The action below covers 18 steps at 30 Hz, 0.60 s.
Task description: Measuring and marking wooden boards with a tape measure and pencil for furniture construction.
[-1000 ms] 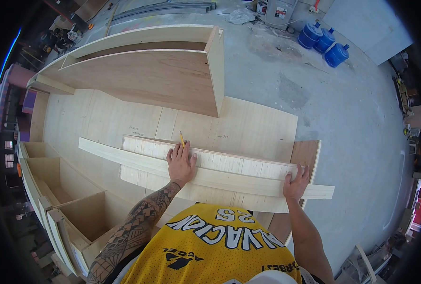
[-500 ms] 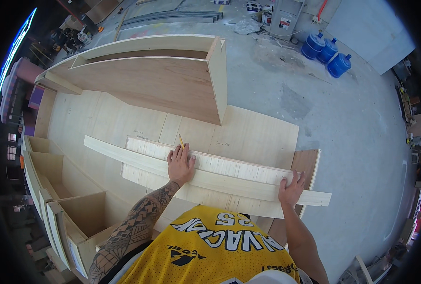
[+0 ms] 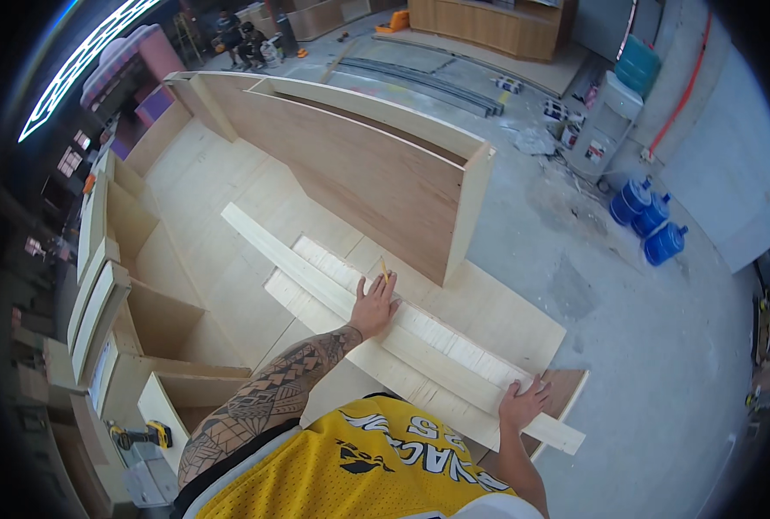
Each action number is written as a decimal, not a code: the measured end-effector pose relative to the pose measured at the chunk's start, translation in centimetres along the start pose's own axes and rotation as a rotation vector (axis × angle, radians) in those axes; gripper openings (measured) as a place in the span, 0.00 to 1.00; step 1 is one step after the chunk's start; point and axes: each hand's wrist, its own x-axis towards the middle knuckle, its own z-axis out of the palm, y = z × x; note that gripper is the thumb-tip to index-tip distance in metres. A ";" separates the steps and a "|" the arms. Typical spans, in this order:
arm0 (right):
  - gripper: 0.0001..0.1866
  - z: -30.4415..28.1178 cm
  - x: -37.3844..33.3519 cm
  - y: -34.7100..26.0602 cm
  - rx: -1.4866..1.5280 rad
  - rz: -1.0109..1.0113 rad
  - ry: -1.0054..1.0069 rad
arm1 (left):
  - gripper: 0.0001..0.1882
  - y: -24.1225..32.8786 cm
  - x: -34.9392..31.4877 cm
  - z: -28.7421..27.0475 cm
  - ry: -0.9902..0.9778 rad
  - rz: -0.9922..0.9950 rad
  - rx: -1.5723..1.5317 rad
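A long pale wooden strip [image 3: 437,355] lies slantwise across a wider plywood board [image 3: 467,344], both resting on a large plywood sheet [image 3: 203,173]. My left hand [image 3: 375,308] presses on the strip near its middle, with a yellow pencil [image 3: 384,270] tucked between its fingers, tip pointing away from me. Toward the strip's near right end, my right hand [image 3: 524,405] rests over the strip and board, its fingers spread and holding nothing up. The palms hide parts of the strip.
Beyond the boards stands a long plywood cabinet [image 3: 376,190]. Open wooden boxes [image 3: 164,316] line the left, with a yellow-black power drill [image 3: 141,435] near them. Blue water jugs [image 3: 649,216] and a water dispenser [image 3: 608,121] are at the right back. People [image 3: 251,43] are far off.
The view has swung left and tilted up, so the scene appears turned, and the drill now shows. Both hands keep their places on the strip, the pencil still in the left.
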 end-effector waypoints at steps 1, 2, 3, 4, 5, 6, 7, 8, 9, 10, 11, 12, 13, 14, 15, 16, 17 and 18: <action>0.36 0.0 -0.1 0.1 0.005 0.028 -0.011 | 0.41 1.2 -0.3 -0.6 -0.008 -0.045 -0.092; 0.36 0.0 -0.1 0.1 0.008 0.056 -0.023 | 0.41 2.1 -0.9 -1.2 0.006 -0.058 -0.089; 0.36 0.0 0.0 -0.2 0.018 0.030 -0.024 | 0.41 2.8 -2.0 -1.8 0.046 -0.057 -0.191; 0.37 0.1 -0.1 0.2 0.003 0.031 -0.018 | 0.42 4.0 -3.0 -2.6 0.078 -0.040 -0.299; 0.37 0.2 -0.2 0.6 -0.013 0.032 -0.013 | 0.42 5.0 -4.3 -3.5 0.026 -0.067 -0.396; 0.37 0.3 -0.1 0.5 -0.010 0.019 -0.015 | 0.42 5.6 -6.0 -4.3 0.032 -0.078 -0.394; 0.37 0.5 -0.1 0.7 -0.007 0.025 -0.015 | 0.40 6.1 -7.9 -4.7 0.028 -0.034 -0.447; 0.37 0.7 -0.1 0.9 -0.005 0.032 -0.015 | 0.38 6.5 -10.0 -5.1 0.022 0.011 -0.500; 0.37 0.7 -0.1 0.8 -0.004 0.017 -0.022 | 0.38 6.7 -12.3 -5.6 0.027 -0.006 -0.498; 0.37 0.5 0.0 0.6 0.002 0.021 -0.023 | 0.36 6.9 -14.6 -6.1 -0.003 0.010 -0.546; 0.37 0.4 0.0 0.5 0.007 0.025 -0.024 | 0.33 7.1 -16.8 -6.7 -0.034 0.024 -0.594; 0.37 0.3 0.1 0.4 0.006 0.016 -0.032 | 0.33 7.2 -19.0 -7.4 -0.033 0.012 -0.593; 0.37 0.3 0.0 0.4 -0.006 0.016 -0.027 | 0.31 7.5 -21.1 -8.2 -0.113 -0.069 -0.622; 0.36 0.5 0.1 0.2 -0.014 0.008 -0.027 | 0.30 7.7 -23.2 -9.2 -0.189 -0.161 -0.647; 0.36 0.6 0.0 0.5 -0.016 0.005 -0.036 | 0.30 8.2 -24.5 -10.4 -0.194 -0.168 -0.646; 0.36 0.7 0.1 0.6 -0.024 0.009 -0.028 | 0.26 8.7 -25.8 -11.6 -0.237 -0.270 -0.650; 0.36 0.8 0.1 0.7 -0.032 0.013 -0.019 | 0.22 8.7 -27.0 -12.2 -0.278 -0.371 -0.652; 0.36 0.6 0.1 0.7 -0.031 0.008 -0.026 | 0.22 8.0 -28.5 -12.1 -0.278 -0.379 -0.650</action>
